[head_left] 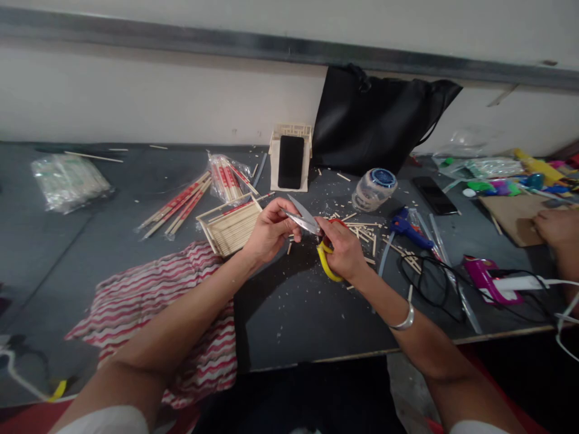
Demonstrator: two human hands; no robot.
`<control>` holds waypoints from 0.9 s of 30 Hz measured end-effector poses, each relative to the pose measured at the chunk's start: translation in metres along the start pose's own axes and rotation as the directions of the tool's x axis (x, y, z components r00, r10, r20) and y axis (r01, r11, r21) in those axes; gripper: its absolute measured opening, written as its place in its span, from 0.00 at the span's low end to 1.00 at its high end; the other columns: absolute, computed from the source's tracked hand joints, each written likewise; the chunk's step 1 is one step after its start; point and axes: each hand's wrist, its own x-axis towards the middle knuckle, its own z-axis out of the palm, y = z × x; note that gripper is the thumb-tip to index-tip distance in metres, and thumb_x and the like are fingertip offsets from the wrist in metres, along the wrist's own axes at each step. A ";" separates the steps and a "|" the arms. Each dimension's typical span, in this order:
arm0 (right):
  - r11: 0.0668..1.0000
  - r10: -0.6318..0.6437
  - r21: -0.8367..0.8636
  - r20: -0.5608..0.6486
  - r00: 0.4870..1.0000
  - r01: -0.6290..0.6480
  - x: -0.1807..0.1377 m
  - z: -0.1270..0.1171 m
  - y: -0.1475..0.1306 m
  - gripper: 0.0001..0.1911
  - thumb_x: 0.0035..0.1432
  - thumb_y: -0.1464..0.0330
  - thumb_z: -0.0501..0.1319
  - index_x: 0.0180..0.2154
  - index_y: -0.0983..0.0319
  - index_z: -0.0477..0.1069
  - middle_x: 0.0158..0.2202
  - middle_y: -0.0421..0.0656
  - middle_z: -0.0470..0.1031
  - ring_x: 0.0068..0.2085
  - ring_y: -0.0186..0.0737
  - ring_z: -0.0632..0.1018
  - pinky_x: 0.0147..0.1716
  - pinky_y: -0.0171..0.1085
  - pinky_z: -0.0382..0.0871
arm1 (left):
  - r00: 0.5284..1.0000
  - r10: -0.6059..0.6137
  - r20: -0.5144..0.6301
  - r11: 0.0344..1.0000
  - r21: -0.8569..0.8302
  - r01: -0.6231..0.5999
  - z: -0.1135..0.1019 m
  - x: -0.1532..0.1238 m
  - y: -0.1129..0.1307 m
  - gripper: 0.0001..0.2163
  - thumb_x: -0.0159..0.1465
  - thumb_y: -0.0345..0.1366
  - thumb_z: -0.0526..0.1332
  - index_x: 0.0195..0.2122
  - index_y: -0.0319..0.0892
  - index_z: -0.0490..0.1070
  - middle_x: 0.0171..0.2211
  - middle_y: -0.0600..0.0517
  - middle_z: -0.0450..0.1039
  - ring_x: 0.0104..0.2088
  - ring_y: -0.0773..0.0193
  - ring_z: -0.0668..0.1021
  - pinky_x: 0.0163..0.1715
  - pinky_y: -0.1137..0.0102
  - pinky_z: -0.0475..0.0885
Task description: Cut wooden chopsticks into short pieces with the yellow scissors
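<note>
My right hand (344, 250) is wrapped round the yellow and red handles of a pair of scissors (306, 222). Their blades are parted and point left toward my other hand. My left hand (274, 226) is closed in a pinch at the blades; whatever lies between its fingertips is too small to make out. Just left of that hand, a small frame of pale wooden sticks (233, 223) rests on the table. Under and behind my right hand, short cut stick pieces (362, 232) lie scattered.
Behind stands a phone (291, 161) on a stick-built holder. Around are a clear jar (374, 190), a blue glue gun (409, 230) with a black cable, bundled sticks (181, 205), a striped cloth (167, 313) and a black bag (380, 120). Another person's hand (558, 228) rests at right.
</note>
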 end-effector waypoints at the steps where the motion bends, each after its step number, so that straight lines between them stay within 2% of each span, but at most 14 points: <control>1: 1.000 -0.005 -0.001 0.001 1.000 0.005 0.000 0.000 0.001 0.28 0.56 0.76 0.55 0.59 0.64 0.69 0.39 0.49 0.77 0.39 0.48 0.77 0.40 0.45 0.76 | 1.000 -0.001 -0.004 1.000 0.000 0.001 0.000 0.000 0.000 0.13 0.52 0.30 0.74 0.30 0.41 0.69 0.20 0.58 0.73 0.18 0.72 0.75 0.19 0.78 0.72; 6: 1.000 0.018 0.004 0.016 1.000 -0.018 -0.001 0.000 0.003 0.30 0.56 0.77 0.54 0.60 0.60 0.69 0.40 0.47 0.79 0.39 0.46 0.78 0.41 0.44 0.77 | 0.998 -0.031 -0.048 0.999 0.009 0.031 0.002 0.001 0.000 0.14 0.52 0.30 0.75 0.31 0.42 0.68 0.19 0.60 0.71 0.17 0.72 0.74 0.18 0.78 0.71; 14: 0.999 0.053 0.016 -0.086 0.995 -0.052 0.000 0.003 0.002 0.27 0.56 0.75 0.54 0.57 0.61 0.70 0.40 0.47 0.79 0.39 0.45 0.78 0.41 0.42 0.76 | 0.995 -0.096 -0.013 0.995 -0.021 0.096 0.003 0.000 0.003 0.13 0.56 0.35 0.73 0.35 0.41 0.69 0.23 0.56 0.76 0.17 0.74 0.72 0.17 0.80 0.69; 19: 0.999 0.042 -0.027 -0.033 0.999 -0.043 0.001 -0.002 -0.001 0.27 0.56 0.74 0.56 0.57 0.61 0.70 0.38 0.46 0.78 0.41 0.46 0.78 0.42 0.42 0.75 | 0.995 -0.099 -0.013 0.993 -0.072 0.098 0.002 0.001 0.003 0.15 0.50 0.31 0.75 0.33 0.41 0.69 0.21 0.59 0.72 0.16 0.75 0.69 0.13 0.80 0.63; 27: 0.999 0.036 -0.020 0.013 0.999 -0.035 0.002 -0.005 -0.003 0.26 0.56 0.73 0.57 0.57 0.58 0.71 0.36 0.44 0.77 0.38 0.44 0.77 0.41 0.41 0.74 | 0.992 -0.119 0.036 0.990 -0.077 0.122 -0.003 0.003 0.002 0.13 0.52 0.31 0.75 0.33 0.42 0.71 0.19 0.60 0.68 0.16 0.75 0.67 0.13 0.78 0.60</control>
